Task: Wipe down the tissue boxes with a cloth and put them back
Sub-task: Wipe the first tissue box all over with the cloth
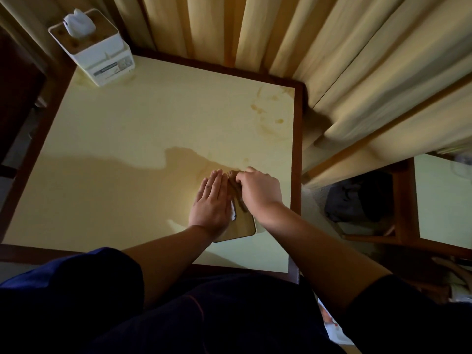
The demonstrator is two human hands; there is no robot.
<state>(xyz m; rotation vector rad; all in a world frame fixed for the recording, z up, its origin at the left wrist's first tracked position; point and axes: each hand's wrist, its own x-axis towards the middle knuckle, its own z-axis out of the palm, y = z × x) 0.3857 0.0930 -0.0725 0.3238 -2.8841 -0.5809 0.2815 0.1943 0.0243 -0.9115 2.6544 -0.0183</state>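
A tissue box with a wooden lid [244, 226] stands near the table's front right, seen from above and mostly covered by my hands. My left hand [210, 200] lies flat on its left part with straight fingers. My right hand [260, 190] is curled over the far end of the lid and grips a brownish crumpled cloth [233, 182], which shows between the two hands. A bit of white tissue [233, 213] peeks out by my left palm. A second white tissue box [102, 57], with a tissue sticking out of its wooden lid, stands at the table's far left corner.
The cream table top [153, 123] has a dark wooden rim and faint stains at the far right. Cream curtains [332, 47] hang behind and to the right. A second table [439, 200] and a dark bag on the floor [357, 198] are at the right.
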